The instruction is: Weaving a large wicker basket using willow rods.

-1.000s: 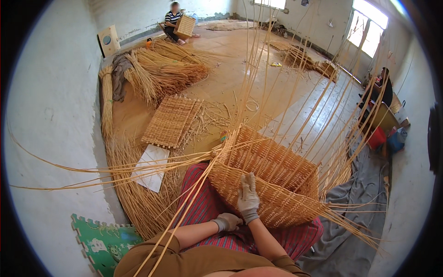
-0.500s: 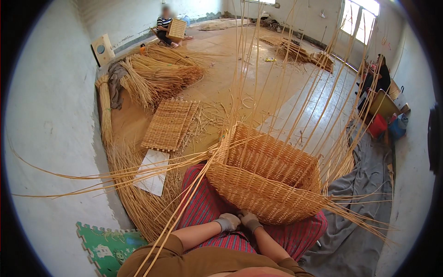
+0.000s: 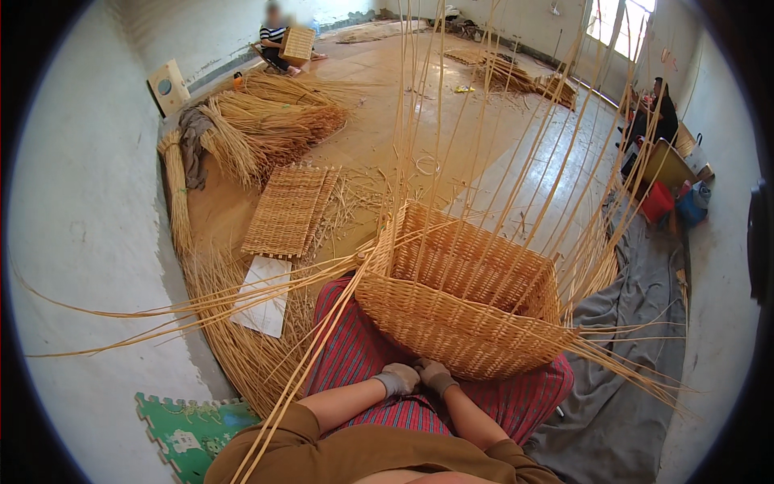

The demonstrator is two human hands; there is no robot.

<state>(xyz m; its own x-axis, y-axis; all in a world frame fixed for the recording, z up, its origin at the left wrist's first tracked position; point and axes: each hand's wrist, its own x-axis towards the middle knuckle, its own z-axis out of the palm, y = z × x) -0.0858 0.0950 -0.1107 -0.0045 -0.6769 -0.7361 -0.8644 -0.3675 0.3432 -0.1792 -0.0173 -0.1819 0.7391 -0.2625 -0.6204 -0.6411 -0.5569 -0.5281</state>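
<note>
Head view: a wicker basket (image 3: 463,335) rests on a striped cloth (image 3: 347,355). The right hand (image 3: 436,376) has come off the basket, joining the left hand (image 3: 399,379) above the cloth; wall handling seems paused. Fingers' grip: cannot tell.

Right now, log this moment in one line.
left hand, right hand: gloved, close together | grip: unclear | basket: on striped cloth | rods: jutting from corners
</note>
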